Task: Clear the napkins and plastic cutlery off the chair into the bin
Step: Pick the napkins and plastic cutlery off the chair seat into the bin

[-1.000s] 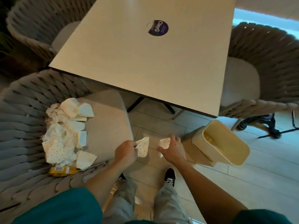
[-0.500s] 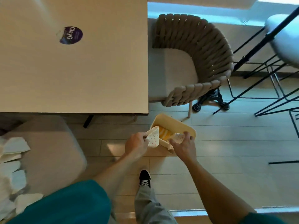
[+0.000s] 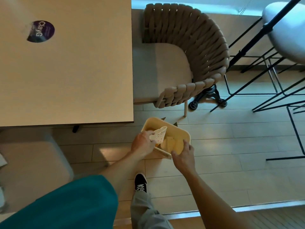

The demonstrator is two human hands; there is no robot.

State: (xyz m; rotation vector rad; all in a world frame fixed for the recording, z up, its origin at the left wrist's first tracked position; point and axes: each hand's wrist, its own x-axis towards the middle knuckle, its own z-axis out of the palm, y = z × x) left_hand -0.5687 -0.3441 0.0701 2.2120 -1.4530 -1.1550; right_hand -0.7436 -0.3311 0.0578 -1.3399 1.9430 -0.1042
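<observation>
The cream plastic bin (image 3: 180, 130) stands on the floor just past the table's corner. My left hand (image 3: 143, 143) is over its near left side, pinching a white napkin with red dots (image 3: 159, 135) above the opening. At the near rim my right hand (image 3: 183, 155) has its fingers spread and holds nothing. Pale napkins (image 3: 171, 143) lie inside the bin. The beige chair seat (image 3: 29, 164) is at the left edge, where only a sliver of its napkin pile (image 3: 2, 160) shows. No cutlery is visible.
A beige table (image 3: 74, 71) with a purple sticker (image 3: 41, 31) fills the upper left. A woven brown chair (image 3: 194, 47) stands behind the bin. Black metal stool frames (image 3: 280, 96) and a white stool seat (image 3: 288, 30) are at right. My shoe (image 3: 140, 182) is below the bin.
The view swung right from the chair toward the bin. Both hands moved out over the bin. The napkin that my right hand carried has left it; my left hand still grips its napkin.
</observation>
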